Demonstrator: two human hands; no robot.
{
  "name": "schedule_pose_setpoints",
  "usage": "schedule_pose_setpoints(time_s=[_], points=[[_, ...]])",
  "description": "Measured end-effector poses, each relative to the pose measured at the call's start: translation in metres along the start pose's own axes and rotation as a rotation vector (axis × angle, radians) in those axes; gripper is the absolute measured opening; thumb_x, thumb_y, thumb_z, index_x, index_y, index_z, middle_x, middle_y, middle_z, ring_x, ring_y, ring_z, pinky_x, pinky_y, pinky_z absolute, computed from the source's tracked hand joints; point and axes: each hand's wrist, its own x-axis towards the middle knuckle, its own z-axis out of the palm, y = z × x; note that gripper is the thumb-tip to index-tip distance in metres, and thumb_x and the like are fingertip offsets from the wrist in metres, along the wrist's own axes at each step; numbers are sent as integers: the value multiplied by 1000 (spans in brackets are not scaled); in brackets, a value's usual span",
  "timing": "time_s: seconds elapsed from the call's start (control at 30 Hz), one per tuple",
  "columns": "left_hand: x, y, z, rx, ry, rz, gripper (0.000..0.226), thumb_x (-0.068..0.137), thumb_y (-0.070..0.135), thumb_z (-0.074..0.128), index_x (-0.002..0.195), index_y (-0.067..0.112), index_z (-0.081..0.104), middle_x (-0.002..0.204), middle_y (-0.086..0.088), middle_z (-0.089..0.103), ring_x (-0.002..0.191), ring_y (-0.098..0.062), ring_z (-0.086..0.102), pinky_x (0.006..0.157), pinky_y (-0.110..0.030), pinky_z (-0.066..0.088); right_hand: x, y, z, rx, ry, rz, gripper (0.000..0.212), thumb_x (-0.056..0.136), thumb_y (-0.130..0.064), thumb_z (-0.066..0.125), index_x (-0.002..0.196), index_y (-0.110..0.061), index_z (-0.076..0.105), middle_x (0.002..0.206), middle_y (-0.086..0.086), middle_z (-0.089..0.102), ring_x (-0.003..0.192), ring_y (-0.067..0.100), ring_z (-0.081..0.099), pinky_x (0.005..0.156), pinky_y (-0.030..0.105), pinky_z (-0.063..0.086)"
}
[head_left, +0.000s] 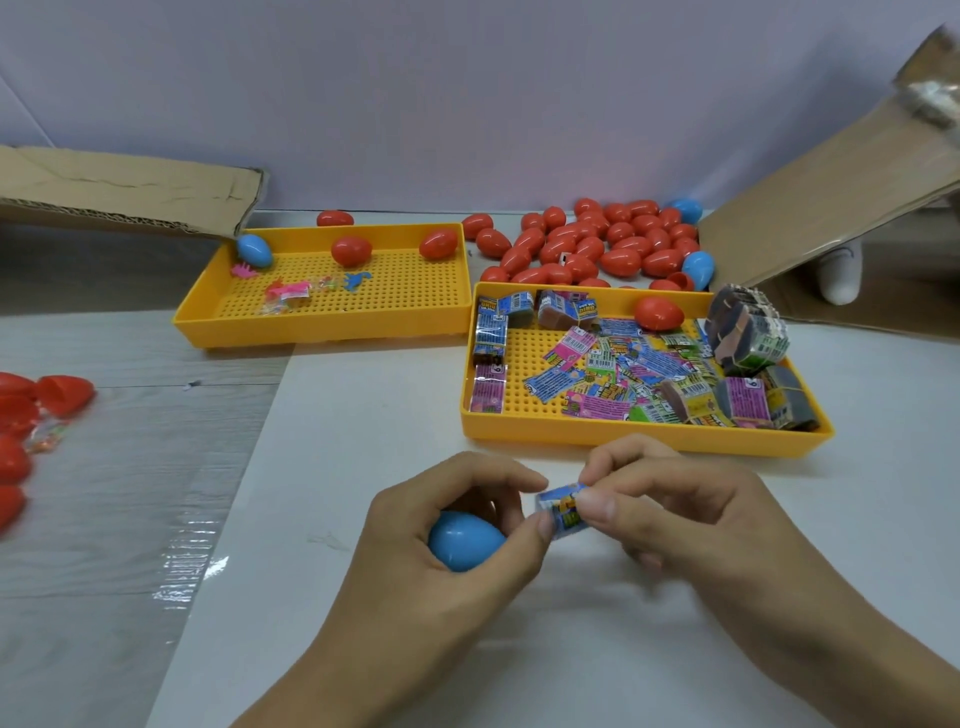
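Blue egg (465, 540) sat cupped in the left hand (397, 564), fingers curled round it, while the right hand (701, 519) pinched a folded leaflet (563, 512) just beside that grip, yellow tray (644, 444) sat a bit beyond both hands

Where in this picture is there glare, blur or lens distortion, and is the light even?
Head view: soft, even light with hardly any shadow; glare streaks on the clear film at left; the right hand and the paper slip it pinches look slightly blurred, the blue egg in the left hand sharper; the cardboard flap smears toward the top right corner.
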Motion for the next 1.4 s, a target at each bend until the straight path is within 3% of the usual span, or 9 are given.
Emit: schedule_pose_setpoints(time_s=[0.13, 0.27, 0.4, 0.57, 0.8, 0.97, 1.27, 1.4], points=[[1, -6, -5, -243, -128, -155, 37, 65, 26, 71, 99, 30, 55, 92, 4, 62, 69, -14, 55, 57, -21, 46, 0, 1, -2, 17, 84, -60, 31, 58, -42, 79, 70, -14, 80, 83, -10, 64, 64, -2, 55, 56, 10, 40], [2, -7, -5, -498, -114, -204, 25, 64, 17, 65, 84, 29, 55, 99, -3, 59, 65, -24, 52, 55, -26, 45, 1, 2, -3, 4, 116, -95, 30, 59, -45, 80, 73, -19, 81, 82, -12, 64, 69, 0, 56, 55, 10, 39], [3, -4, -3, -443, -63, -115, 22, 76, 21, 71, 96, 17, 65, 97, -7, 67, 70, -24, 66, 55, -27, 51, 1, 3, -4, -49, 118, -171, 40, 62, -58, 80, 76, -21, 81, 76, -7, 63, 62, 2, 52, 54, 7, 38], [3, 0, -1, -400, -9, -88, 32, 73, 21, 77, 103, 24, 69, 98, -13, 73, 68, -23, 69, 55, -26, 54, -1, 1, -4, -61, 101, -221, 24, 70, -43, 76, 78, -21, 81, 63, -8, 60, 56, 2, 47, 52, 7, 36], [1, 0, -2, -324, -27, -91, 30, 71, 22, 79, 100, 26, 75, 97, -3, 74, 72, -20, 72, 66, -26, 58, -5, 2, 3, -243, 186, -314, 15, 73, -46, 74, 75, -33, 80, 63, -3, 60, 58, 9, 49, 51, 17, 38], [2, 1, -1, -305, -8, -69, 29, 74, 27, 74, 103, 28, 77, 99, -4, 67, 77, -25, 68, 60, -23, 55, -5, 1, 3, -153, 149, -302, 15, 74, -42, 71, 76, -30, 80, 60, -13, 58, 56, 1, 48, 51, 7, 36], [-4, -2, 2, -256, -27, -36, 29, 75, 24, 75, 104, 27, 75, 99, -3, 66, 78, -23, 67, 61, -28, 58, -7, 2, 10, -88, 167, -267, 6, 73, -37, 79, 74, -32, 80, 57, -11, 64, 49, -2, 48, 49, 7, 37], [-3, -2, 3, -256, -24, -30, 27, 75, 23, 75, 103, 25, 75, 99, -2, 66, 79, -22, 67, 61, -29, 58, -7, 1, 10, -70, 198, -273, 11, 74, -39, 79, 78, -28, 80, 48, -13, 52, 45, -1, 42, 47, 6, 33]])
